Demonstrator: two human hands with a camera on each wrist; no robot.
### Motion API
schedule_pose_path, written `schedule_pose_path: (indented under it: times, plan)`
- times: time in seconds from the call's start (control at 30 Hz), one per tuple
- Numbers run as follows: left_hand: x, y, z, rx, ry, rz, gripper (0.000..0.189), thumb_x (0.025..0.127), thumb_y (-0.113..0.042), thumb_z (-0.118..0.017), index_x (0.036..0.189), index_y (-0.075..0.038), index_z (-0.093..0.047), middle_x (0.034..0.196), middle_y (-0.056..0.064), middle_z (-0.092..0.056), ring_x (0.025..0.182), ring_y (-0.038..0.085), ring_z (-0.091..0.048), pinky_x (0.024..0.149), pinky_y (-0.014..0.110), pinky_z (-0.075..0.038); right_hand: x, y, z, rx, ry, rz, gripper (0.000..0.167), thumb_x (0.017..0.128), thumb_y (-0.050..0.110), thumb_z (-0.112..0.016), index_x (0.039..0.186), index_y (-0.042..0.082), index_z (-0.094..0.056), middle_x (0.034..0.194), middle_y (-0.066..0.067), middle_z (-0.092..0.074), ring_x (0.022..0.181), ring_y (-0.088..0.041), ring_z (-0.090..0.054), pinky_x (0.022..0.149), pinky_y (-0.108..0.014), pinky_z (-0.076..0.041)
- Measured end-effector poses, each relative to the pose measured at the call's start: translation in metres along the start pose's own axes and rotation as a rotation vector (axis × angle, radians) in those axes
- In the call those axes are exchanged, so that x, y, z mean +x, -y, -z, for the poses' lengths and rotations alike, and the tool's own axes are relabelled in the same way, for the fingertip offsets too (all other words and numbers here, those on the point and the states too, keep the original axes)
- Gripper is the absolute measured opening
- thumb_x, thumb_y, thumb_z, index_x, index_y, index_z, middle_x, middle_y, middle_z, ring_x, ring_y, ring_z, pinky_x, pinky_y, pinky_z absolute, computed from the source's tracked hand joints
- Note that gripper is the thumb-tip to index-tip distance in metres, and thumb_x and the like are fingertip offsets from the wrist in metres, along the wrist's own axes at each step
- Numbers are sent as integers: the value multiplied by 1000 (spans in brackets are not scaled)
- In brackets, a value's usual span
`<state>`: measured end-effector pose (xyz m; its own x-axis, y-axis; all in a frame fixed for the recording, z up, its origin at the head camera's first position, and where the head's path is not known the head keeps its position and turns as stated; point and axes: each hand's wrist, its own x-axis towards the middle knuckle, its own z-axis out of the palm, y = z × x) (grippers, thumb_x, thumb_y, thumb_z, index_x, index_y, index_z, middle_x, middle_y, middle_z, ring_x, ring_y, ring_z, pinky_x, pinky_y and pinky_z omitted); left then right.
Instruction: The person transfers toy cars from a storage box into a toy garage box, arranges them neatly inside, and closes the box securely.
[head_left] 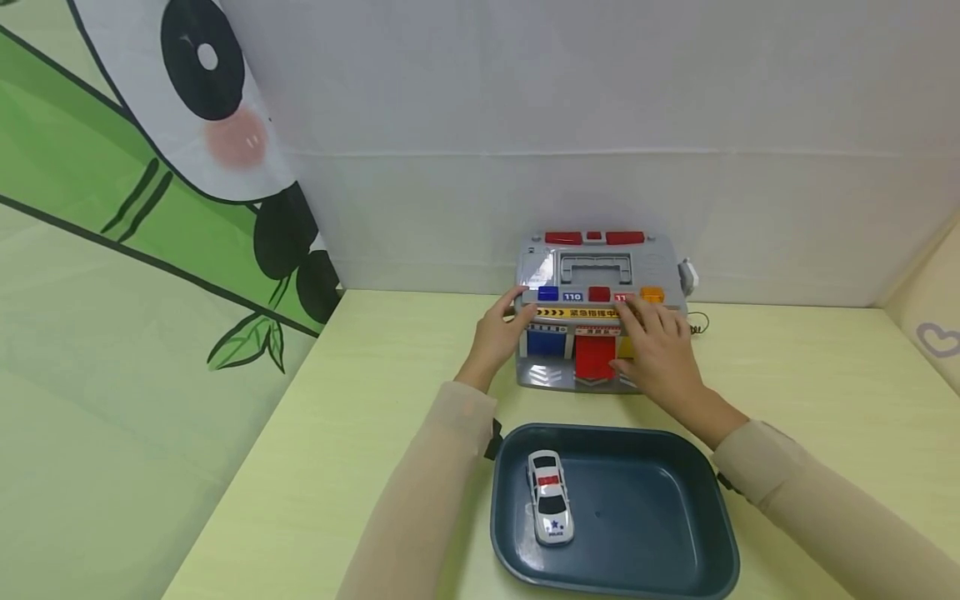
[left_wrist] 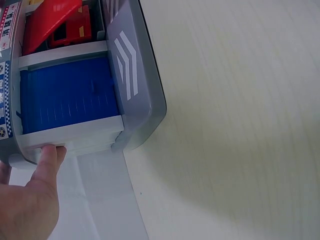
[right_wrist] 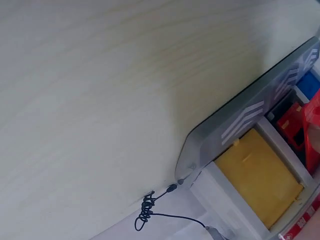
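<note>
A grey toy garage (head_left: 542, 375) with blue, red and yellow doors stands against the back wall. My left hand (head_left: 493, 337) rests at its upper left edge, a digit pressing the white side wall in the left wrist view. My right hand (head_left: 663, 354) lies over the garage's right front, fingers on the top panel by the buttons, thumb at the lifted red door (head_left: 594, 357). Behind that flap, a red toy vehicle (left_wrist: 75, 27) shows inside. The blue door (left_wrist: 70, 95) and yellow door (right_wrist: 260, 177) are closed.
In front of the garage sits a dark blue tray (head_left: 645, 500). A white toy police car (head_left: 551, 497) lies in its left part. A black coiled cord (right_wrist: 146, 210) hangs at the garage's right side, by a white part (head_left: 687, 277).
</note>
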<state>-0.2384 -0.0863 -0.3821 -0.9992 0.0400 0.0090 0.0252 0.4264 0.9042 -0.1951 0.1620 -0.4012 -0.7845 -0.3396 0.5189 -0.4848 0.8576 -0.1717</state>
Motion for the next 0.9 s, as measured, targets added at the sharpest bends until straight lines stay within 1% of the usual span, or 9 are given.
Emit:
schedule_pose_path:
  times: [0.23,0.47,0.6,0.8,0.87,0.9]
  plan:
    - [-2,0,-1,0,12,1,52,97,-44,-57,146,-30,-46,139,16,-51,123,34,-52,96,48,-46,-2,-8,-9,-67,-41,86,101,60,19,-95,142,-2,-40,139,-22,-38,121,-41,-36,93,-55,-30]
    - [-3,-1,-3,19,38,1,53,98,-43,-57,147,-29,-44,140,17,-50,122,35,-52,96,49,-46,-3,-18,-18,-181,-111,185,101,61,23,-94,140,0,-35,136,-22,-36,116,-40,-36,86,-54,-34]
    - [-3,0,-3,28,52,7,53,98,-44,-56,148,-29,-43,141,17,-50,123,35,-52,97,48,-46,-3,-23,-27,-199,-173,214,101,62,24,-94,139,1,-33,135,-21,-36,114,-39,-36,84,-55,-33]
    - [-1,-1,1,42,45,-4,53,99,-44,-54,148,-29,-42,142,16,-49,124,35,-51,98,49,-44,4,-26,-41,-242,-326,261,100,58,23,-95,135,1,-37,132,-19,-41,111,-37,-38,82,-54,-32]
    - [0,1,2,49,42,-9,52,99,-44,-54,148,-29,-43,142,16,-49,124,34,-50,98,49,-44,7,-27,-44,-269,-358,276,98,58,24,-95,134,0,-38,130,-19,-42,110,-36,-39,81,-54,-32]
    - [0,2,2,51,42,-9,52,99,-44,-54,148,-30,-43,142,15,-49,124,34,-50,98,49,-44,7,-27,-45,-275,-362,280,98,58,24,-95,133,0,-37,129,-19,-42,110,-36,-38,81,-54,-32]
